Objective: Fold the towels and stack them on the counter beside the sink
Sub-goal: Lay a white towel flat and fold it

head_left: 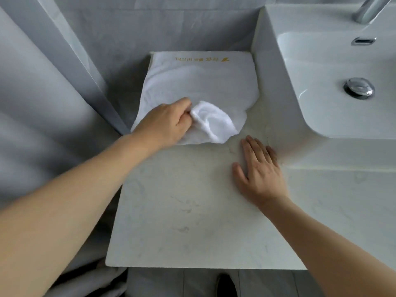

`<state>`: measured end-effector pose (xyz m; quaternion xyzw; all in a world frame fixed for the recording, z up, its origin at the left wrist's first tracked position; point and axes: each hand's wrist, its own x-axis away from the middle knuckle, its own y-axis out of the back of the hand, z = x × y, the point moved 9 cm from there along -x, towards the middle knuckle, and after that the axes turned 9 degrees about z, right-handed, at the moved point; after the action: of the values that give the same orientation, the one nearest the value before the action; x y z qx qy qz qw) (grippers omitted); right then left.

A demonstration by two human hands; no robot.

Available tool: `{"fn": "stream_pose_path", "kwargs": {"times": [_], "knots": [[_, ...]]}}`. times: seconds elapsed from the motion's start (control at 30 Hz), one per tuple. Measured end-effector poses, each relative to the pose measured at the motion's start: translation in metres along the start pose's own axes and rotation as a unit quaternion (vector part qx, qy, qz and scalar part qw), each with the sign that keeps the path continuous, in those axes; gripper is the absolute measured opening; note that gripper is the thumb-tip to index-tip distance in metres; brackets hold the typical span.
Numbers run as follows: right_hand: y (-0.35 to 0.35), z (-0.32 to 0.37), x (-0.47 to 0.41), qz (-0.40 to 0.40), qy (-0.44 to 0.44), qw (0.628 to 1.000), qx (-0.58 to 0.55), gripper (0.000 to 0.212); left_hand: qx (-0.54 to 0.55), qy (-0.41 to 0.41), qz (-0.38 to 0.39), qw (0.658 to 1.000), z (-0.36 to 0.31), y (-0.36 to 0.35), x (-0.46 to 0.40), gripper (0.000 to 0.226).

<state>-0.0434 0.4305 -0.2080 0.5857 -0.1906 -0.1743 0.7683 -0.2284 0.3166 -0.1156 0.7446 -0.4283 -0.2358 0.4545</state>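
- Left hand is curled tight on the near corner of the towel, pinching a bunched-up fold of it between thumb and fingers. Not a loose hold at all, the cloth is scrunched right at the knuckles.
- The towel itself lies at the back of the counter, up against the wall, its right edge just beside the sink wall. Gold lettering shows along its far edge. The near part is rumpled, the far part lies fairly flat.
- My worry here: I only have one corner. If I pull that across, I reckon the rest drags or twists and the fold comes out crooked, since nothing pins the other side.
- Also the towel's left edge sits right at the counter's edge, so a sloppy tug could slide it off into that gap.
- Right hand is flat on the bare counter, fingers straight and slightly spread, holding nothing, fingertips near the sink base. It's close to the towel but not touching it.
- I only see this one towel on the counter, so I'd say the stack is barely started.
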Motion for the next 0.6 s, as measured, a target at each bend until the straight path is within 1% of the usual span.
{"fn": "stream_pose_path", "kwargs": {"times": [0.07,0.13,0.17,0.2,0.23,0.27,0.3,0.33,0.37,0.4,0.47,0.53,0.6], "knots": [[0.002,-0.001,-0.002,-0.010,-0.003,1.000,-0.003,0.075,0.043,0.069,0.023,0.996,0.010,0.020,-0.031,0.025],[0.004,-0.002,-0.004,-0.024,-0.004,1.000,-0.006,0.073,0.052,0.124,0.042,0.990,0.026,0.027,-0.059,0.020],[0.005,-0.002,-0.005,-0.028,-0.005,1.000,-0.006,0.073,0.015,0.141,0.040,0.989,0.031,0.030,-0.069,0.019],[0.005,-0.003,-0.006,-0.031,-0.005,0.999,-0.007,0.072,-0.062,0.145,0.019,0.987,0.033,0.033,-0.076,0.023],[0.005,-0.004,-0.008,-0.035,-0.004,0.999,-0.008,0.072,-0.142,0.141,-0.027,0.979,0.028,0.036,-0.077,0.028],[0.006,-0.004,-0.009,-0.039,-0.003,0.999,-0.009,0.071,-0.185,0.118,-0.085,0.972,0.018,0.036,-0.072,0.029],[0.007,-0.004,-0.011,-0.044,0.000,0.999,-0.010,0.071,-0.176,0.092,-0.124,0.972,0.008,0.031,-0.064,0.026],[0.008,-0.003,-0.012,-0.047,0.003,0.999,-0.011,0.070,-0.136,0.067,-0.125,0.980,-0.001,0.018,-0.053,0.025],[0.008,-0.003,-0.014,-0.050,0.006,0.999,-0.013,0.069,-0.105,0.048,-0.103,0.988,-0.005,0.000,-0.042,0.029],[0.009,-0.003,-0.015,-0.054,0.009,0.998,-0.016,0.068,-0.112,0.034,-0.075,0.990,-0.007,-0.019,-0.029,0.037],[0.010,-0.002,-0.016,-0.060,0.014,0.998,-0.022,0.066,-0.185,0.024,-0.037,0.982,0.002,-0.049,-0.006,0.051],[0.011,-0.002,-0.016,-0.064,0.017,0.997,-0.027,0.064,-0.202,0.021,-0.042,0.978,0.015,-0.054,-0.001,0.047],[0.011,-0.002,-0.015,-0.067,0.018,0.997,-0.029,0.063,-0.193,-0.005,-0.068,0.979,0.010,-0.042,-0.007,0.031]]}}
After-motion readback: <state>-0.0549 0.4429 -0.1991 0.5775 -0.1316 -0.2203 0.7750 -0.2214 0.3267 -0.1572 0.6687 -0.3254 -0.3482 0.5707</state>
